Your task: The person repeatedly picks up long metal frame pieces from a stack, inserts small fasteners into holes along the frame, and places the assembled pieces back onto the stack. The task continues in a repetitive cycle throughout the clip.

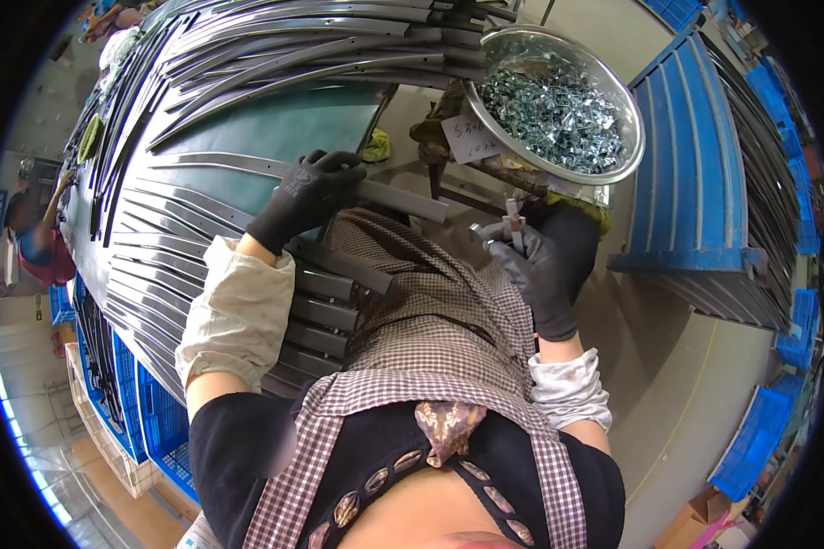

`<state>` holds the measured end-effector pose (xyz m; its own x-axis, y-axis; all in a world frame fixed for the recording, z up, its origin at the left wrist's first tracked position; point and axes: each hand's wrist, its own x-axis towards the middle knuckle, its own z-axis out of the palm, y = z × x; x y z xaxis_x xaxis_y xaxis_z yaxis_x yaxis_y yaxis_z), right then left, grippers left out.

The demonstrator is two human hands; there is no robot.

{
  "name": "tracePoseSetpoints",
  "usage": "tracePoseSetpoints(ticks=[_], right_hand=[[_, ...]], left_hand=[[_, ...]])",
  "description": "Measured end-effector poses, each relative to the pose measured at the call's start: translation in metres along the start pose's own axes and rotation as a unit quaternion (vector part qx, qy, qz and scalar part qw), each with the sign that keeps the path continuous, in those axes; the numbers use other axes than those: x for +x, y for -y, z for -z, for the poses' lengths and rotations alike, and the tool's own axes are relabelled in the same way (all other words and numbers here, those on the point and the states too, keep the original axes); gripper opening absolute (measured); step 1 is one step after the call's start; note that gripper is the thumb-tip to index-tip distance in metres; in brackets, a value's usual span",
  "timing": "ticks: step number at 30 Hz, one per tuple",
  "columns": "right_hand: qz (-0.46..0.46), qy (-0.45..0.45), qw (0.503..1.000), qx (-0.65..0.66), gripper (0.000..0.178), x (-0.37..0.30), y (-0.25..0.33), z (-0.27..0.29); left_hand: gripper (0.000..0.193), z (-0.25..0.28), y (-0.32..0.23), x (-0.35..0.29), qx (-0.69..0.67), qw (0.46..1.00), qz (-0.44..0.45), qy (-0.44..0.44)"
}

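My left hand (313, 190), in a dark glove, is closed around a long dark grey strip (407, 200), near its right end. That end sticks out past my fingers over my apron. My right hand (537, 270), gloved too, is closed on a small metal tool (514, 220) whose exact kind I cannot make out. A small shiny metal clip (478, 234) shows at its fingertips. Several more dark strips (325, 314) lie side by side below my left hand, their ends near my apron. Beyond my right hand, a round metal bowl (638, 137) holds many shiny metal clips (554, 110).
Curved dark strips (311, 55) are piled across the far side of the green-topped table (247, 128). A paper tag (471, 137) hangs by the bowl. To the right stands a blue ribbed rack (687, 165) with long strips behind it. Another person (46, 247) is at far left.
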<state>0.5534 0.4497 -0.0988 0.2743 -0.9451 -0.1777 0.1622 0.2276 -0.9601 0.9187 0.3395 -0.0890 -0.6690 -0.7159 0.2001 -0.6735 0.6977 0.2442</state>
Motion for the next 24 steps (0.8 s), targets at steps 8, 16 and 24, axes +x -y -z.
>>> tracePoseSetpoints(ticks=[8,16,24], right_hand=[[0.126,0.131,0.979,-0.095,0.021,-0.008,-0.016,-0.050],[0.058,0.060,0.989,-0.124,0.045,-0.012,-0.010,-0.059],[0.079,0.131,0.974,-0.167,0.048,-0.006,-0.024,-0.043]], left_hand=[[0.040,0.013,-0.108,-0.004,-0.076,0.995,-0.064,0.028],[0.018,0.008,-0.128,-0.006,-0.093,0.984,-0.140,0.049],[0.024,-0.004,-0.127,-0.002,-0.092,0.981,-0.164,0.038]])
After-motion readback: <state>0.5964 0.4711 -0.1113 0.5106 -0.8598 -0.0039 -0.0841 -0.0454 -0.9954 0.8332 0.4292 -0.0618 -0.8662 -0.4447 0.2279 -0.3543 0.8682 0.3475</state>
